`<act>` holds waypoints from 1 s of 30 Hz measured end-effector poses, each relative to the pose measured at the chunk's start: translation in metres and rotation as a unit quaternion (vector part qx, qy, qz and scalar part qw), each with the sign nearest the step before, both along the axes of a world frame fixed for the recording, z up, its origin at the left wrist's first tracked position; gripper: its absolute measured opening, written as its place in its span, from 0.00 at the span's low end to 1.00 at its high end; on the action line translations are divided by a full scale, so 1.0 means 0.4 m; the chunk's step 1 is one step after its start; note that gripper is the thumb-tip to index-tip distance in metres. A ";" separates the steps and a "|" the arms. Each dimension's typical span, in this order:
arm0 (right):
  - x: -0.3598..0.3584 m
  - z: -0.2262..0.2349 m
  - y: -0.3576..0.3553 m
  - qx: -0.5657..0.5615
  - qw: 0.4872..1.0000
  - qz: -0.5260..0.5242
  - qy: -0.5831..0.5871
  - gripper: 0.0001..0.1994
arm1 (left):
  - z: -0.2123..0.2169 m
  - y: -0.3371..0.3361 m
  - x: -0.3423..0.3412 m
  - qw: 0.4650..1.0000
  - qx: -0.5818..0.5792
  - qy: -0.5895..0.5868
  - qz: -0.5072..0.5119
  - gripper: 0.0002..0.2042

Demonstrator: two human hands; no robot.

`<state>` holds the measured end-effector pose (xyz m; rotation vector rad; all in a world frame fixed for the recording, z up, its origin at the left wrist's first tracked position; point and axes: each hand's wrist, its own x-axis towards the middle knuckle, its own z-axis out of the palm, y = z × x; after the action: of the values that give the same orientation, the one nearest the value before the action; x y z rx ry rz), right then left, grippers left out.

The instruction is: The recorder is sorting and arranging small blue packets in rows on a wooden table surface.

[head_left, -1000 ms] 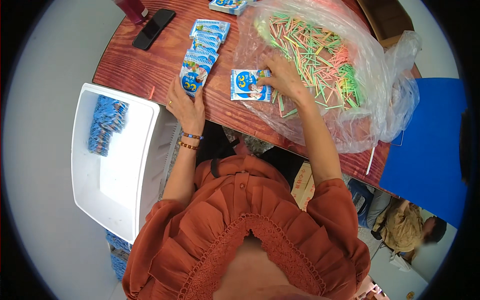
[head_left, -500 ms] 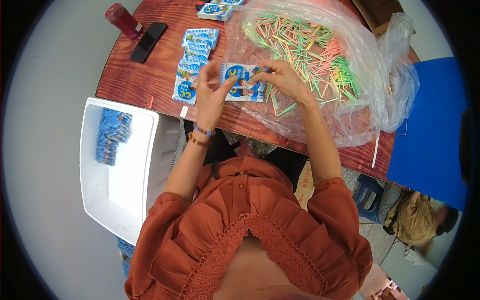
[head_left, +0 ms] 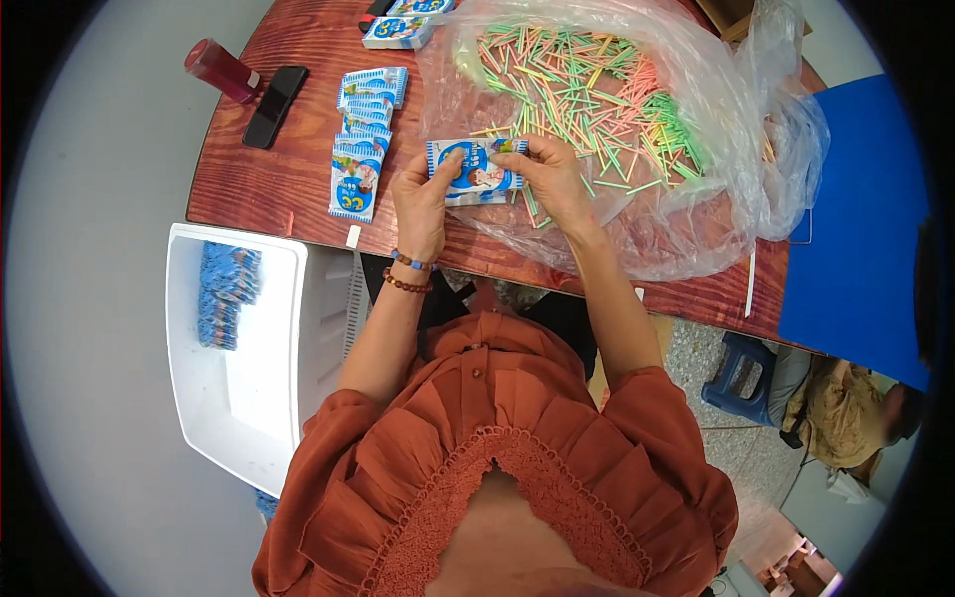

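Note:
Between my two hands is a small blue-and-white printed packet [head_left: 476,169], held flat just over the table's near side. My left hand [head_left: 423,204] pinches its left end with the thumb on top. At its right end my right hand [head_left: 553,179] grips it, thumb also on the upper face. Part of another blue-and-white packet [head_left: 477,198] shows below it; whether my fingers touch that one I cannot tell. A row of overlapping packets [head_left: 355,179] lies to the left of my left hand. Beyond my right hand spreads a heap of thin pink, green and yellow sticks [head_left: 597,99] on clear plastic.
The clear plastic bag [head_left: 716,219] bunches at the right of the wooden table [head_left: 229,179]. Further left are a phone [head_left: 275,107] and a red bottle [head_left: 221,70]. A white bin [head_left: 298,328] with packets stands at the lower left, a blue stool [head_left: 738,373] at the right.
My right hand has closed in on the packet's right end, and the packet is now held by both hands. The whole view has shifted slightly, moving the table things left.

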<state>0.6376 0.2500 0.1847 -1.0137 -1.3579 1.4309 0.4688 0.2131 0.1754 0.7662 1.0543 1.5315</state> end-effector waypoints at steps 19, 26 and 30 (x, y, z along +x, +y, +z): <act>0.081 0.032 -0.009 0.303 0.937 0.057 -0.163 0.16 | -0.038 0.008 0.025 0.989 -0.046 -0.134 -0.041 0.12; 0.091 0.025 0.005 0.353 0.896 0.142 -0.228 0.18 | -0.035 0.003 0.042 0.985 -0.077 -0.126 -0.088 0.12; 0.079 0.013 -0.002 0.345 0.897 0.152 -0.232 0.13 | -0.044 -0.003 0.032 0.984 -0.083 -0.116 -0.108 0.12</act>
<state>0.6694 0.2491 0.1898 -0.6915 -2.2451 0.7908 0.4816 0.2118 0.1577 0.5519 0.8816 1.2940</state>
